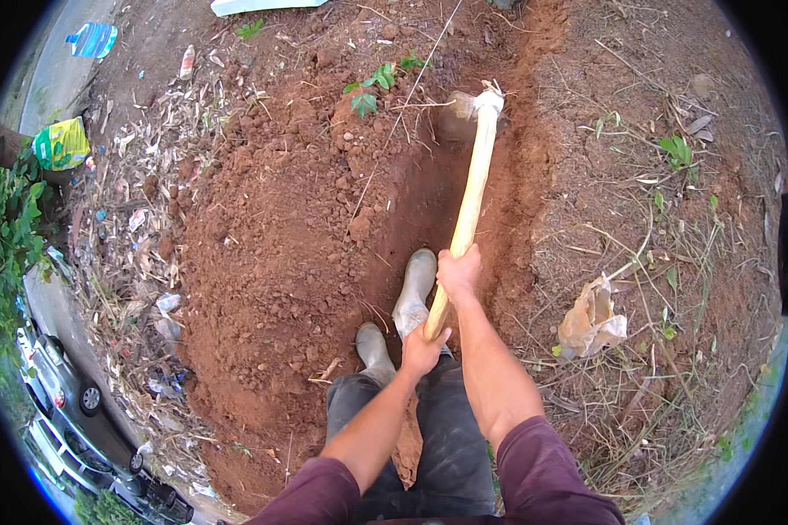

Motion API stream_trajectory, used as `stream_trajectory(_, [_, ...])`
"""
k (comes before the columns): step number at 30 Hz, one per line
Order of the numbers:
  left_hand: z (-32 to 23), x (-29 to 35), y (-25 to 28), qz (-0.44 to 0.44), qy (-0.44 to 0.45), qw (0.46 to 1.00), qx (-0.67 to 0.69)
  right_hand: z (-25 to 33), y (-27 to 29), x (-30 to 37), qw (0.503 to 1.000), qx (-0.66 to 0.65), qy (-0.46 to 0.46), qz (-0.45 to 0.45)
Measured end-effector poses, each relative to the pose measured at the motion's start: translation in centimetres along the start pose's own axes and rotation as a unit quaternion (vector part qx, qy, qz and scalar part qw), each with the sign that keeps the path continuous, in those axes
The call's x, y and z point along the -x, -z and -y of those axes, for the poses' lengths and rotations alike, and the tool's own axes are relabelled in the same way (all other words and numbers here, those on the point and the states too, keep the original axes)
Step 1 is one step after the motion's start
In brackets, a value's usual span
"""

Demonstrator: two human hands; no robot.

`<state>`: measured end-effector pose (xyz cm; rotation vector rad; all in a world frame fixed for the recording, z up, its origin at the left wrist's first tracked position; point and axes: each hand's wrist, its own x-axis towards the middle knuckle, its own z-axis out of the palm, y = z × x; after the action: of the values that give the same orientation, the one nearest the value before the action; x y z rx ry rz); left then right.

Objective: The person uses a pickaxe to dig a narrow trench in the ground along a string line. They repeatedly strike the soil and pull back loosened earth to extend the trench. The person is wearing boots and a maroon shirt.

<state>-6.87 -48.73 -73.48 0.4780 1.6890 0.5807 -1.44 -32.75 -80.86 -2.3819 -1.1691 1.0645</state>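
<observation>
Both my hands grip the pale wooden handle of a hoe (472, 197). My left hand (423, 351) is closed round the handle's near end, in front of my thighs. Farther up the shaft, my right hand (459, 269) is wrapped round it too. The hoe's metal blade (456, 119) is at the far end, low in a narrow trench (442, 188) of reddish soil. How deep its edge sits in the earth I cannot tell. My rubber boots (417, 282) stand at the near part of the trench.
Loose red soil (271, 280) is heaped along the left side, with a thin string (403, 109) across it. Dry grass and a crumpled brown paper bag (592, 320) lie to the right. Litter, a green-yellow sack (61, 144) and parked cars (83, 416) are at far left.
</observation>
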Motion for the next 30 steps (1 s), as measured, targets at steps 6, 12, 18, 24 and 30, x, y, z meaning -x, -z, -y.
stream_trajectory(6, [1.4,0.8,1.9,-0.054,0.046,0.995,-0.075,-0.3,-1.4,4.3,0.989,-0.098,-0.062,0.088])
stream_trajectory(12, [-6.6,-12.4,3.4,-0.106,-0.179,0.976,-0.068,14.7,2.3,-0.8,0.936,-0.339,0.084,0.055])
stream_trajectory(18, [4.0,-10.5,3.3,-0.019,0.031,0.994,-0.103,4.3,-6.3,-1.0,0.976,-0.196,-0.061,0.077])
stream_trajectory(24, [5.0,3.2,4.3,0.036,0.125,0.983,-0.133,-1.4,-1.6,8.1,0.974,-0.123,-0.158,0.102])
stream_trajectory(30, [-2.9,-9.0,4.2,-0.028,-0.186,0.982,-0.011,12.7,3.1,3.7,0.962,-0.260,0.080,0.021])
